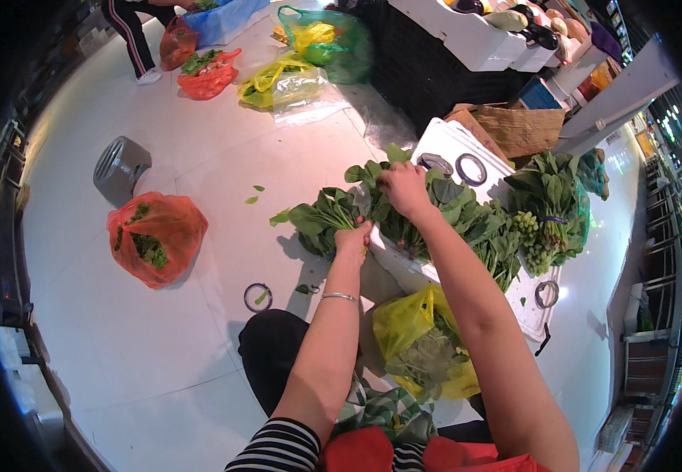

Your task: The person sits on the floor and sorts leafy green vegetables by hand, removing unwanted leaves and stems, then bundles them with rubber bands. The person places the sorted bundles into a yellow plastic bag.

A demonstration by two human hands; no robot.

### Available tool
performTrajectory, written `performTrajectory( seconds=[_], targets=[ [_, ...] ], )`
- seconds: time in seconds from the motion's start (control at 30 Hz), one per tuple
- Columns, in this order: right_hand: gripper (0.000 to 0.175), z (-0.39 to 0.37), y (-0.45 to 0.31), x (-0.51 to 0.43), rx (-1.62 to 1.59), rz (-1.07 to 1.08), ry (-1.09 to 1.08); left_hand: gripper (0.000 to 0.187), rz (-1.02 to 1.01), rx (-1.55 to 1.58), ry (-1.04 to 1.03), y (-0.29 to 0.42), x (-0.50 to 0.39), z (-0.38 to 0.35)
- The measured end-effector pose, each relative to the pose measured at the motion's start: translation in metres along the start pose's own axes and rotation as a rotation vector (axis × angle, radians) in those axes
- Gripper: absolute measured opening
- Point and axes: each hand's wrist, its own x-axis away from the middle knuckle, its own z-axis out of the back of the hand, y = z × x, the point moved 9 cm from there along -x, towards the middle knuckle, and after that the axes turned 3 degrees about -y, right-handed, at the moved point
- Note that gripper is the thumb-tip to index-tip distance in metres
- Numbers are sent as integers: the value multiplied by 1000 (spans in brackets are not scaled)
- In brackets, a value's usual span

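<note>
My left hand (353, 236) is closed around the stems of a bunch of leafy greens (323, 215), whose leaves fan out to the left. Just to the right, my right hand (405, 186) is at more leafy greens over the white foam box; its fingertips are blurred among the leaves, so its grip is unclear. Loose greens (459, 218) lie along the white foam box (403, 265). A larger bunch of greens (544, 194) tied with purple tape stands at the right, beside a pale green cluster (527, 236). Rolls of tape (471, 169) rest on a white foam lid (435, 138).
A yellow bag of greens (412, 324) sits between my knees. On the floor at left are a red bag of greens (158, 236), a grey plastic stool (121, 168) and a tape roll (258, 297). Filled bags (208, 76) and a person (134, 35) are farther off.
</note>
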Motion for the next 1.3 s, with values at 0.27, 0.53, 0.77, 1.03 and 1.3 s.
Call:
performTrajectory(
  seconds=[0.27,0.53,0.77,1.03,1.3],
  targets=[
    [22,101,29,55,-1734,-175,377,7,-170,-111,53,19,5,2],
    [18,90,46,145,-1822,-444,276,9,-357,146,-3,57,50,-10],
    [36,56,31,278,-647,-384,-213,11,-433,253,-198,74,119,-20],
    [33,69,-4,271,-1100,-332,67,14,-237,199,-344,18,173,-34],
    [29,76,-38,271,-1304,-432,246,24,-344,-236,-428,-53,250,-32]
  ],
)
